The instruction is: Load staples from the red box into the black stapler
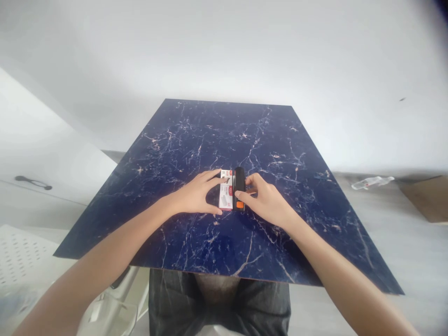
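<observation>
A black stapler (pixel 239 179) with an orange patch near its close end lies lengthwise near the middle of the table. Snug against its left side sit small white-and-red boxes (pixel 226 198), seemingly two in a line, with print and a picture of staples. My left hand (pixel 196 193) is spread at the boxes' left, fingertips touching them at the far end and thumb by the near end. From the right, my right hand (pixel 264 198) holds the stapler, its thumb on top and its fingers curled at the side, partly hidden.
The dark blue marble-patterned table (pixel 217 135) stands against a white wall. On the floor to the right are a clear plastic bottle (pixel 371 182) and a cardboard box (pixel 427 198). At left are a white door or drawer with a dark handle (pixel 33 182) and a white perforated chair (pixel 24 252).
</observation>
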Demonstrator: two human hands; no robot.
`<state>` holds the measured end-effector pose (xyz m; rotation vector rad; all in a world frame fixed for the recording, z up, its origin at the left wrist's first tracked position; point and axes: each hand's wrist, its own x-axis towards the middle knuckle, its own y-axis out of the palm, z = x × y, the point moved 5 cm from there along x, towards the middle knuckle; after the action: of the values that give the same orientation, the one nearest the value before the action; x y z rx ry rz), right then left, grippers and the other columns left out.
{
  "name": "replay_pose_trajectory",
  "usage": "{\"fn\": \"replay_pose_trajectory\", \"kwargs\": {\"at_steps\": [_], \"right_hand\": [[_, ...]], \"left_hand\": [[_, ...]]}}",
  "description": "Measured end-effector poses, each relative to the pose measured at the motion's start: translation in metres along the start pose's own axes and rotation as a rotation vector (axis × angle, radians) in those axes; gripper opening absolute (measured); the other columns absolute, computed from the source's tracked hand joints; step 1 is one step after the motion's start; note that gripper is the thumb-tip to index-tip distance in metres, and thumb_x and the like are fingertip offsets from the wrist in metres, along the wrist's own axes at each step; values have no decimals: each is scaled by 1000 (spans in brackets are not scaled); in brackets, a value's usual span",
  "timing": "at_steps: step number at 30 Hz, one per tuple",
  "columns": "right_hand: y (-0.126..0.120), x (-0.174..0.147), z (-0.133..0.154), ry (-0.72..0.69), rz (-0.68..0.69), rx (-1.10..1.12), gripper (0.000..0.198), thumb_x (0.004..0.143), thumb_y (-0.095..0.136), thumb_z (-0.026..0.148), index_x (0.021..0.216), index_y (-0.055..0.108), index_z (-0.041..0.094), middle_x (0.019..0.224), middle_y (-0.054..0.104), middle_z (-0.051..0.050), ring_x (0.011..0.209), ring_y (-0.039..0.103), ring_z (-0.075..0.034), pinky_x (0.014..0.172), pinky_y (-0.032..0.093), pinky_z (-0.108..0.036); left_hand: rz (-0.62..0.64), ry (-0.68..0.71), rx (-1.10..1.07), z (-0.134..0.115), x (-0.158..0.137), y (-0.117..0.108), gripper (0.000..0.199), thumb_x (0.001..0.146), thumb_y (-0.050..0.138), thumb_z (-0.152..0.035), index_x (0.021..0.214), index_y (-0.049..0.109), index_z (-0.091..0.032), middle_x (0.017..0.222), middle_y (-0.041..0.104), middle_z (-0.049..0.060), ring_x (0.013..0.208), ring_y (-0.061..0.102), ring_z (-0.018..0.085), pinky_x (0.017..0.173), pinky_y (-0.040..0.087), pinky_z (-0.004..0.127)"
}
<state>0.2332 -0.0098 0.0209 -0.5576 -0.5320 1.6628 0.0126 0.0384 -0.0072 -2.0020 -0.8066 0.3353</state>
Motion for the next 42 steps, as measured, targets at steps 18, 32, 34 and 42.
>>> {"fn": "replay_pose_trajectory", "kwargs": {"at_steps": [18,32,34,42], "right_hand": [[-22,3,-5,-25,-205,-148,68,80,73,34,145,52,25,118,76,-11,89,76,-29,82,59,-44],[-165,14,-104,444,-466,-456,69,81,65,37,146,56,19,126,75,-17,115,70,-38,95,54,-48],[-178,9,-115,495,-471,-449,68,80,65,38,146,57,20,124,76,-16,115,70,-38,94,54,-47],[-191,3,-127,608,-478,-462,67,83,62,36,147,55,16,124,74,-22,115,70,-38,95,53,-48]], "left_hand": [[-74,76,85,-6,47,8,99,65,88,-72,147,58,-26,161,46,17,152,38,43,123,30,66],[-25,208,63,-89,248,79,101,70,84,-70,152,51,-22,160,50,14,148,43,38,123,31,54],[-9,212,49,-99,262,87,102,70,83,-72,153,49,-23,160,49,14,148,43,38,123,31,55],[22,190,43,-114,280,102,110,70,82,-72,160,41,-23,164,44,16,151,38,40,125,25,57]]}}
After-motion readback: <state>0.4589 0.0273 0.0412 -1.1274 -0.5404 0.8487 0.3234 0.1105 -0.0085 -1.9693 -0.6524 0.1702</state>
